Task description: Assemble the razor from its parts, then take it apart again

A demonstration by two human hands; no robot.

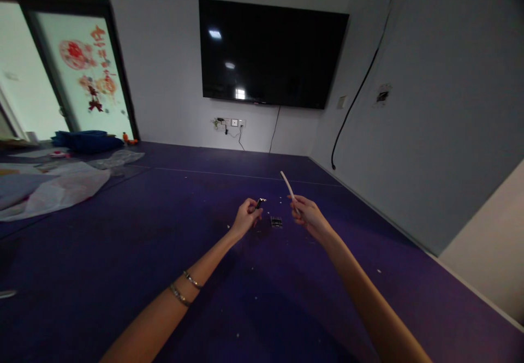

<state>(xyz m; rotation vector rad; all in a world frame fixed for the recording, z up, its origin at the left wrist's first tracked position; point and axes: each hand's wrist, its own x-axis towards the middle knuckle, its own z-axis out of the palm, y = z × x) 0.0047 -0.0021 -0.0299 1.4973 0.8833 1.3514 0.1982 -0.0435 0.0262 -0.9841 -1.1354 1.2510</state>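
Between the fingers of my left hand (pixel 246 215) is a small dark object (pixel 259 203) with a shiny metal end; its exact kind is too small to make out. My right hand (pixel 307 214) is closed round the lower end of a thin white stick-like piece (pixel 287 183), slightly bent, which points up and to the left. The two hands are apart above the purple surface (pixel 184 297). Between and below them lies a small dark flat piece with a clear edge (pixel 277 222). Tiny white bits are scattered around it.
Crumpled translucent plastic sheets (pixel 65 191) lie at the left, with a dark blue cloth bundle (pixel 88 141) behind them. A television (pixel 272 54) hangs on the far wall over sockets (pixel 234 123). A black cable (pixel 364 79) hangs down the right wall.
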